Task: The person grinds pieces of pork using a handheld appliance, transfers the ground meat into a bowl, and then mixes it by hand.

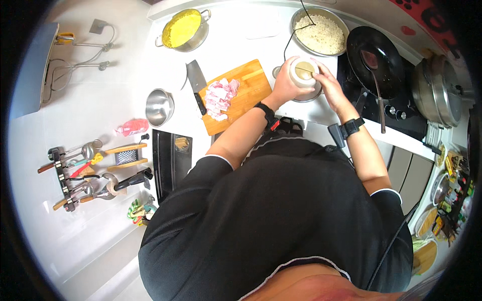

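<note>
My left hand (pixel 288 81) is wrapped around a small white round container (pixel 302 83) with a tan, split top or interior. My right hand (pixel 328 84) touches its right side, the fingers at its rim. Beneath the container is a metal pot (pixel 311 95), mostly hidden by it and my hands. To the left a wooden cutting board (pixel 253 96) holds cut pieces of pale pink raw meat (pixel 220 96). A cleaver (pixel 196 77) with a black handle lies at the board's left edge.
A pot of yellow food (pixel 184 31) and a bowl of pale grains (pixel 320 34) stand at the back. A steel bowl (pixel 158 107) sits left; a black wok (pixel 384 75) with a spatula (pixel 377 90) is right, beside a steamer pot (pixel 433 92). A black cable (pixel 290 41) crosses the counter.
</note>
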A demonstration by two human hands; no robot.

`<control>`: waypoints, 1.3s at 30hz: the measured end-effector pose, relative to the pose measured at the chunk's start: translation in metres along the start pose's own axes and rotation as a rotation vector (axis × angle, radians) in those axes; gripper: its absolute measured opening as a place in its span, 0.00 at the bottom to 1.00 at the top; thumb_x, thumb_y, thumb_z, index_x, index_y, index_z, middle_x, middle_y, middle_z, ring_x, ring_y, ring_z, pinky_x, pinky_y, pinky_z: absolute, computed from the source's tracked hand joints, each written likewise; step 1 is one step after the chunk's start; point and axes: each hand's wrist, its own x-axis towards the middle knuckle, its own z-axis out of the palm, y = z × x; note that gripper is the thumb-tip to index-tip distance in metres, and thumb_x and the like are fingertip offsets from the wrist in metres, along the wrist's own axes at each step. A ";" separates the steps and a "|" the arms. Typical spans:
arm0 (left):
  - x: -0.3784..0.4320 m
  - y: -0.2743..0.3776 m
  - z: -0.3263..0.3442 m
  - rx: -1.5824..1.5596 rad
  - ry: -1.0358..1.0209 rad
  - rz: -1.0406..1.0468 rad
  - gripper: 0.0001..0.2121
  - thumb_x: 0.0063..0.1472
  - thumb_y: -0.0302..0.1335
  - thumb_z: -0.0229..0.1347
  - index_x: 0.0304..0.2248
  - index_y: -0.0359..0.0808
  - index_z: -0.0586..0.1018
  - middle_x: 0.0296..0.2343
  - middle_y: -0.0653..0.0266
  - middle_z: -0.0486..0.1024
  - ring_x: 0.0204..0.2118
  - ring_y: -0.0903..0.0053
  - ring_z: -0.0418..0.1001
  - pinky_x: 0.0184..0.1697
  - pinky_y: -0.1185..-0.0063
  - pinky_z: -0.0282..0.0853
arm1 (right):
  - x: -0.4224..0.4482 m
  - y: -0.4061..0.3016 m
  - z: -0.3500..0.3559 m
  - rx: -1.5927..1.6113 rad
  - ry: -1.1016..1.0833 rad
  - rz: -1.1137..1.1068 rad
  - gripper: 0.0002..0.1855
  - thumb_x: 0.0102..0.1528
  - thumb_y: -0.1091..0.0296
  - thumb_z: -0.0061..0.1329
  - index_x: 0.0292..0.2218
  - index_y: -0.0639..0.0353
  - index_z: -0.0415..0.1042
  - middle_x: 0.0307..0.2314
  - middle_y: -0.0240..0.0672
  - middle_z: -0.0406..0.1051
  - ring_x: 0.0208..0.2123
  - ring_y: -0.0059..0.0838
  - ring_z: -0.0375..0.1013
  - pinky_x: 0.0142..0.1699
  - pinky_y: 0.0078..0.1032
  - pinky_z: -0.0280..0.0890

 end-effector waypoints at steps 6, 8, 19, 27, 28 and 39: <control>-0.008 0.010 0.012 0.093 0.087 -0.088 0.53 0.35 0.39 0.76 0.59 0.33 0.60 0.51 0.52 0.69 0.54 0.60 0.71 0.58 0.67 0.67 | 0.005 0.000 0.015 -0.532 0.000 -0.315 0.36 0.58 0.66 0.56 0.64 0.54 0.58 0.56 0.41 0.65 0.61 0.33 0.61 0.66 0.29 0.55; -0.012 -0.003 0.023 0.175 0.145 -0.037 0.53 0.34 0.38 0.76 0.58 0.32 0.59 0.51 0.52 0.69 0.54 0.59 0.70 0.57 0.65 0.68 | 0.008 0.011 0.011 -0.444 0.012 -0.280 0.35 0.57 0.67 0.57 0.62 0.56 0.59 0.55 0.38 0.67 0.57 0.32 0.67 0.62 0.29 0.61; -0.036 -0.006 0.032 0.456 0.334 0.144 0.53 0.34 0.42 0.77 0.57 0.31 0.62 0.50 0.46 0.65 0.53 0.48 0.63 0.56 0.58 0.62 | 0.001 -0.015 0.013 -0.564 -0.040 -0.282 0.36 0.55 0.65 0.59 0.62 0.56 0.60 0.55 0.42 0.65 0.58 0.38 0.65 0.63 0.32 0.60; -0.044 0.023 0.019 0.456 0.144 -0.144 0.42 0.40 0.39 0.76 0.51 0.29 0.69 0.47 0.48 0.68 0.52 0.51 0.64 0.54 0.61 0.64 | 0.017 -0.013 0.013 -0.660 -0.048 -0.502 0.30 0.54 0.67 0.56 0.58 0.54 0.65 0.55 0.41 0.65 0.57 0.37 0.66 0.61 0.31 0.61; -0.043 0.026 0.016 0.463 0.129 -0.182 0.41 0.40 0.39 0.76 0.50 0.29 0.70 0.46 0.49 0.69 0.52 0.52 0.66 0.53 0.62 0.65 | 0.017 -0.018 0.017 -0.576 -0.099 -0.326 0.30 0.55 0.67 0.55 0.58 0.53 0.65 0.55 0.42 0.64 0.57 0.37 0.65 0.62 0.31 0.60; -0.028 0.032 0.007 0.627 0.008 -0.221 0.44 0.39 0.44 0.76 0.52 0.31 0.69 0.44 0.48 0.72 0.48 0.52 0.72 0.50 0.63 0.70 | 0.034 0.014 0.010 -0.629 -0.037 -0.461 0.25 0.54 0.61 0.54 0.55 0.44 0.71 0.50 0.39 0.68 0.51 0.38 0.71 0.58 0.30 0.65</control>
